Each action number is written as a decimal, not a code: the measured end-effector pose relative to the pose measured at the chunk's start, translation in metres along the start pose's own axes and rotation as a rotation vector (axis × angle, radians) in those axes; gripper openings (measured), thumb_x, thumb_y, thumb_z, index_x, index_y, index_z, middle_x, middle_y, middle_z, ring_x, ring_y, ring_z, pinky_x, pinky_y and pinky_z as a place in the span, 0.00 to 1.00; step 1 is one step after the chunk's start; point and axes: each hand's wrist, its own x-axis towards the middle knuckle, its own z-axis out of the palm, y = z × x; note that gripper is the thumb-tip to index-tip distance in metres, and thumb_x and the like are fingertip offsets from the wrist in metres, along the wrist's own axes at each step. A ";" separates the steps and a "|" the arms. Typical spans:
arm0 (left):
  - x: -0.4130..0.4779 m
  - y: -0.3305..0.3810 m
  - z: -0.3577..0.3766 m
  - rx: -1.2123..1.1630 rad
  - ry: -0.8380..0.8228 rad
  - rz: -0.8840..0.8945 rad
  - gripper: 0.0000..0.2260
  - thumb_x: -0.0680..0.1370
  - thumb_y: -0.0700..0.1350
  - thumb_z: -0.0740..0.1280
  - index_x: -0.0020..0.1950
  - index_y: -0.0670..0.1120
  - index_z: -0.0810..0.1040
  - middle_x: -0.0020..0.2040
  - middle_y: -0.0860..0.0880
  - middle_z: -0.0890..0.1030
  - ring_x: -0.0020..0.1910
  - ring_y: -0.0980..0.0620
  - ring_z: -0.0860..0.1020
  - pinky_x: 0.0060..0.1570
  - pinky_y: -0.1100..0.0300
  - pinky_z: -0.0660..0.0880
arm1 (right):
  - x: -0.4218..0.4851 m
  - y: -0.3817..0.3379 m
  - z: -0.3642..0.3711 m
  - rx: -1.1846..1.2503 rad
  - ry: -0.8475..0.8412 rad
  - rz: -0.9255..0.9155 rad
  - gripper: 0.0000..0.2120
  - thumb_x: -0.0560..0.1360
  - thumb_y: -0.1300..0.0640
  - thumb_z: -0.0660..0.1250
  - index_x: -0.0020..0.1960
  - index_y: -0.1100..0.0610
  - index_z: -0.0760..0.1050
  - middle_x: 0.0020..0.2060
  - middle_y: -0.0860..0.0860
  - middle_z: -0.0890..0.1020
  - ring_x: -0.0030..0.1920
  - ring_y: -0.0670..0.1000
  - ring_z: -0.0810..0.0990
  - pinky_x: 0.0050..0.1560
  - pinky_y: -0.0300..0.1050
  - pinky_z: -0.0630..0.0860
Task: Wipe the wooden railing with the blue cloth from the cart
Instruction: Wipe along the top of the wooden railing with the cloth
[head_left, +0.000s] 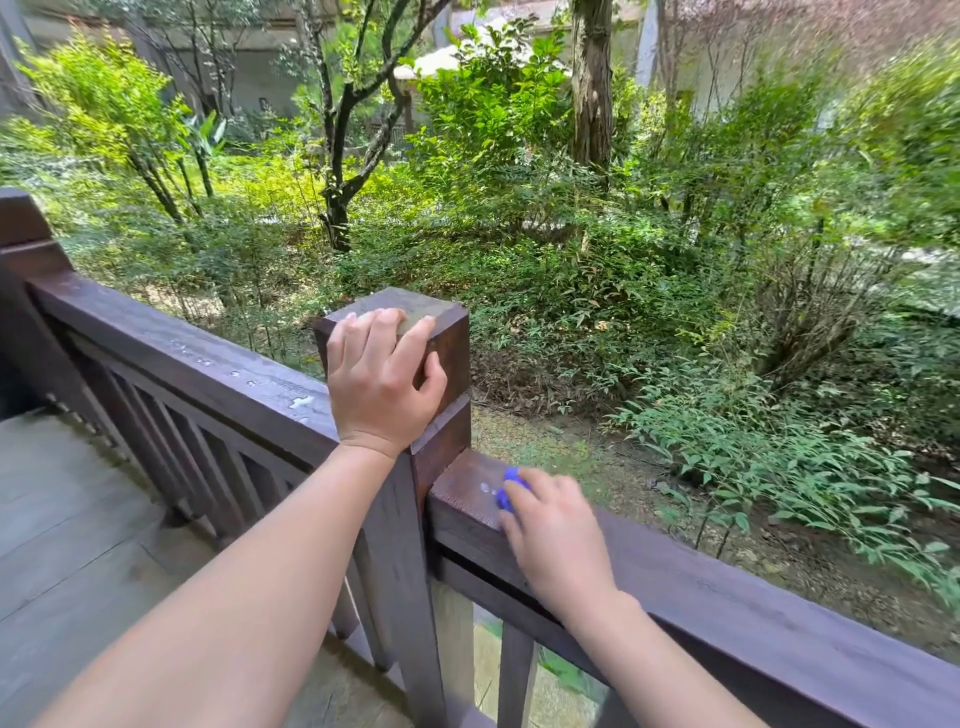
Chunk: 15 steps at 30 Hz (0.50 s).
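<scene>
bare forearms (249, 587) over dark wooden railing (727, 613), blue cloth (511, 488) atop, garden beyond

1. My left hand (382, 382) sits at 12 o'clock from frame centre, palm down, fingers curled over the corner it grips, thumb wrapped round at 3 o'clock.
2. My left forearm runs bare and nearly straight from 7 o'clock up to the wrist.
3. My right hand (553, 535) lies at 4 o'clock of the left, palm down, fingers closed.
4. My right forearm enters from 5 o'clock.
</scene>
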 end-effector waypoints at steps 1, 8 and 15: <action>0.000 0.000 0.000 -0.004 0.005 0.002 0.11 0.76 0.45 0.68 0.57 0.45 0.83 0.54 0.42 0.82 0.54 0.37 0.79 0.63 0.42 0.72 | -0.007 -0.001 0.002 0.023 -0.006 -0.081 0.15 0.78 0.48 0.58 0.58 0.53 0.76 0.60 0.48 0.77 0.51 0.56 0.74 0.56 0.50 0.73; 0.000 0.001 0.000 -0.035 0.001 -0.003 0.11 0.76 0.44 0.68 0.57 0.45 0.83 0.54 0.41 0.82 0.55 0.36 0.79 0.63 0.40 0.73 | 0.024 0.008 0.002 -0.033 -0.012 0.127 0.15 0.79 0.47 0.55 0.59 0.51 0.75 0.61 0.48 0.75 0.54 0.56 0.71 0.58 0.48 0.69; -0.002 -0.001 0.002 -0.040 0.013 0.006 0.11 0.77 0.45 0.67 0.57 0.45 0.83 0.54 0.41 0.82 0.55 0.37 0.79 0.65 0.41 0.72 | 0.014 0.014 0.006 0.023 0.050 0.011 0.13 0.78 0.47 0.59 0.56 0.52 0.77 0.55 0.49 0.79 0.49 0.56 0.74 0.52 0.49 0.74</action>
